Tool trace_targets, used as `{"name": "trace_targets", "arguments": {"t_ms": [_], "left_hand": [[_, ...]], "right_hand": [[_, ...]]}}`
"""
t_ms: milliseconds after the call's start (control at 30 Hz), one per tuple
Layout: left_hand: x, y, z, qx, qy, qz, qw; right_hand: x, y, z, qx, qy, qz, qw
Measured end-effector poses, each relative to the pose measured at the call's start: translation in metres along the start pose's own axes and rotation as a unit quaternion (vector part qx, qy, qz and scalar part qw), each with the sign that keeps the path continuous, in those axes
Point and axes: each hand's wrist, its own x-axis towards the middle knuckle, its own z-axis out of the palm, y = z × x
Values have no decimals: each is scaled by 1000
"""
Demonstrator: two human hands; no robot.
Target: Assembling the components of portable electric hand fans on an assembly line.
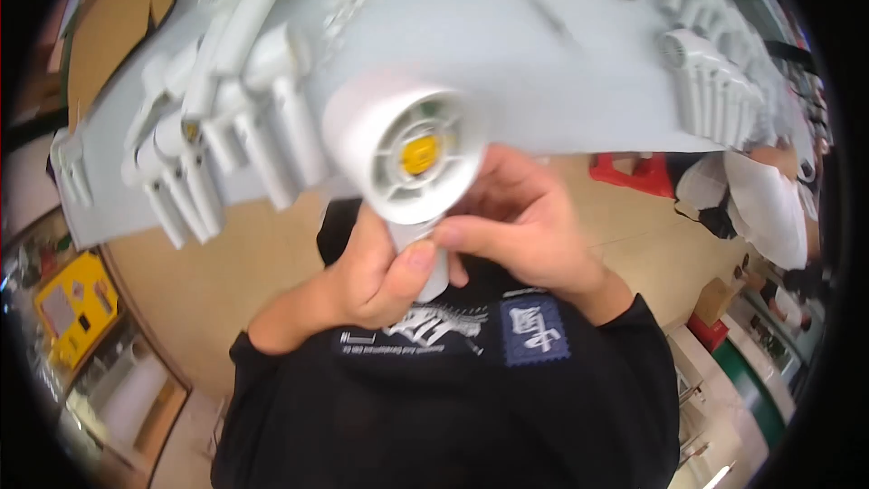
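In front of my chest I hold a white handheld fan housing point(344, 131), its round head tilted up. Spokes and a yellow hub point(420, 155) show inside the ring. My left hand point(376, 276) is wrapped around the handle point(436, 282), thumb lying along its front. At the neck, just below the head, my right hand point(520, 226) presses its thumb close to my left thumb. The right fingers curl behind the head and are partly hidden. Any small part between the thumbs is too blurred to make out.
On the grey-white table point(507, 81), several similar white housings point(262, 127) are piled at left. More white housings point(715, 91) stand in a row at far right. Small white pieces point(353, 0) and a thin tool point(546, 11) lie farther back. A red stool point(634, 172) and another person point(769, 204) are at right.
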Motion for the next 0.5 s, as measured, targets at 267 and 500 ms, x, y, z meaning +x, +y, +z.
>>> {"name": "trace_targets", "arguments": {"t_ms": [267, 500], "left_hand": [[15, -21, 3, 57, 52, -6, 997], [38, -25, -2, 132, 81, -95, 983]], "right_hand": [[-1, 12, -17, 64, -25, -11, 998], [5, 30, -32, -32, 72, -147, 986]]}}
